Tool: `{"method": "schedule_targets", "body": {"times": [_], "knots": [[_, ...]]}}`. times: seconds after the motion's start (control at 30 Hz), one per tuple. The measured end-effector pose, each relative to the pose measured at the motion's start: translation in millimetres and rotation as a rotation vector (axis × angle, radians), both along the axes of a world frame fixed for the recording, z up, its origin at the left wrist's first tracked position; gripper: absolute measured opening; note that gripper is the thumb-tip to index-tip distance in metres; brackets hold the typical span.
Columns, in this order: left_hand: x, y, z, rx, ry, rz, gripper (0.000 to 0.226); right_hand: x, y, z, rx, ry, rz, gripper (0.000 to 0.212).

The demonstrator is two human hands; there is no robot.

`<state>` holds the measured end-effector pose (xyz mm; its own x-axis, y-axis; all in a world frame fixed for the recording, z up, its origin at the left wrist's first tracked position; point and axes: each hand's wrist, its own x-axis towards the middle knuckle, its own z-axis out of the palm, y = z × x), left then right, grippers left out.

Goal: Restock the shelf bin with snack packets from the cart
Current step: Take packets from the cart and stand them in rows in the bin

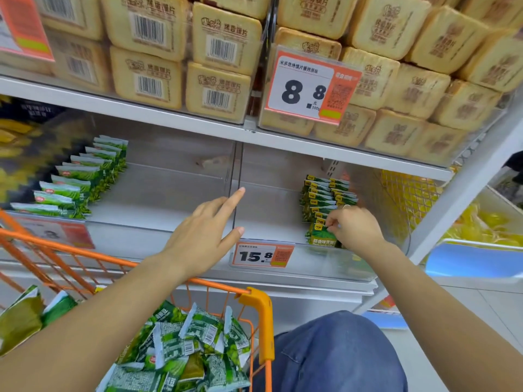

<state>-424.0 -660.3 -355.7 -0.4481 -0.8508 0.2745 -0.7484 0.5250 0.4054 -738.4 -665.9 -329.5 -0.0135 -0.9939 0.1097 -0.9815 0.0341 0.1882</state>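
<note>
The clear shelf bin (271, 222) on the right holds rows of upright dark green snack packets (322, 196) along its right side. My right hand (353, 229) pinches the front packet (322, 236) of that row at its top edge. My left hand (202, 236) hovers open, fingers spread, in front of the clear divider (236, 176) between the two bins, holding nothing. Below it the orange cart (256, 304) carries a loose heap of green and white snack packets (186, 349).
The left bin has a row of light green packets (82, 176) at its left side. Price tags (261, 254) hang on the bin fronts. The shelf above is stacked with toast packs (223, 46). Yellow packets (407, 199) fill a mesh bin on the right.
</note>
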Motion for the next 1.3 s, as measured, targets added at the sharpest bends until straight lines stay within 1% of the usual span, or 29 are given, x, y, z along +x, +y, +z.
{"method": "schedule_targets", "body": {"times": [0.1, 0.23, 0.3, 0.33, 0.4, 0.43, 0.5, 0.53, 0.57, 0.63, 0.7, 0.77, 0.83, 0.87, 0.9, 0.93, 1.03, 1.07, 1.1, 1.13, 1.17, 1.2, 1.23, 1.27, 1.3], "knots": [[-0.4, 1.3, 1.9, 0.006, 0.0, 0.003, 0.07, 1.8, 0.3, 2.9, 0.055, 0.113, -0.002, 0.016], [-1.5, 1.5, 2.2, 0.011, -0.025, 0.009, 0.07, -0.4, -0.4, 4.4, 0.114, 0.086, -0.065, 0.017], [-1.7, 2.1, 4.8, 0.029, -0.023, 0.006, 0.07, 2.2, 3.2, 7.4, 0.135, 0.118, -0.082, 0.019], [-0.5, 3.9, 7.3, 0.044, -0.025, 0.009, 0.07, 7.2, 6.7, 9.9, 0.108, 0.181, -0.064, 0.023], [5.3, 12.4, 14.7, 0.061, -0.036, 0.019, 0.07, 20.3, 12.1, 12.1, -0.101, 0.292, 0.09, 0.027], [10.5, 19.1, 19.2, 0.051, -0.041, 0.021, 0.068, 32.5, 16.1, 14.0, -0.203, 0.259, 0.182, 0.026], [24.4, 38.5, 28.6, 0.007, 0.018, 0.007, 0.061, 67.7, 31.0, 14.8, -0.379, 0.098, 0.397, 0.013], [35.8, 50.8, 31.3, -0.016, 0.056, -0.001, 0.055, 90.0, 39.5, 12.6, -0.409, 0.021, 0.486, 0.009], [46.3, 62.5, 33.5, -0.035, 0.081, -0.009, 0.049, 109.8, 49.5, 12.0, -0.418, -0.041, 0.555, 0.014], [69.9, 85.4, 32.5, -0.031, 0.049, -0.01, 0.043, 150.7, 73.5, 7.0, -0.428, -0.157, 0.664, 0.02], [90.7, 104.1, 26.2, 0.067, -0.043, -0.008, 0.034, 181.1, 96.3, -4.7, -0.395, -0.231, 0.767, 0.023], [106.4, 118.2, 18.0, 0.253, -0.167, -0.022, 0.029, 201.5, 113.3, -17.4, -0.294, -0.254, 0.848, 0.025], [116.3, 124.9, 10.3, 0.448, -0.34, -0.058, 0.028, 213.1, 123.9, -26.8, -0.161, -0.251, 0.887, 0.027], [120.0, 126.0, 6.5, 0.513, -0.435, -0.062, 0.03, 216.3, 127.3, -31.0, -0.1, -0.261, 0.889, 0.028], [123.8, 125.8, 2.7, 0.528, -0.498, -0.046, 0.031, 217.9, 129.2, -34.8, -0.048, -0.279, 0.882, 0.029], [126.9, 124.9, 0.5, 0.501, -0.52, -0.005, 0.03, 218.6, 130.5, -38.1, -0.009, -0.3, 0.87, 0.03], [130.4, 118.5, 0.3, 0.331, -0.408, 0.135, 0.032, 220.6, 131.5, -45.8, 0.025, -0.338, 0.834, 0.034], [129.4, 115.5, 0.0, 0.302, -0.416, 0.156, 0.035, 222.1, 131.2, -47.1, 0.042, -0.342, 0.825, 0.033], [128.0, 112.5, -1.6, 0.269, -0.477, 0.175, 0.036, 223.5, 131.1, -47.8, 0.064, -0.343, 0.819, 0.031], [126.4, 109.5, -4.7, 0.228, -0.579, 0.196, 0.033, 224.8, 131.8, -47.5, 0.085, -0.347, 0.815, 0.028], [124.8, 108.1, -6.9, 0.2, -0.682, 0.219, 0.029, 225.5, 132.7, -46.9, 0.109, -0.355, 0.804, 0.025], [123.9, 106.7, -10.3, 0.196, -0.741, 0.243, 0.025, 226.3, 133.4, -44.7, 0.143, -0.38, 0.781, 0.024], [124.4, 106.2, -13.5, 0.223, -0.726, 0.258, 0.023, 226.3, 133.7, -42.6, 0.174, -0.411, 0.754, 0.023], [126.1, 105.1, -16.3, 0.264, -0.649, 0.263, 0.021, 226.3, 134.1, -41.1, 0.188, -0.443, 0.731, 0.023], [129.1, 104.0, -16.1, 0.312, -0.527, 0.258, 0.02, 226.2, 133.9, -39.9, 0.181, -0.466, 0.715, 0.024]]}}
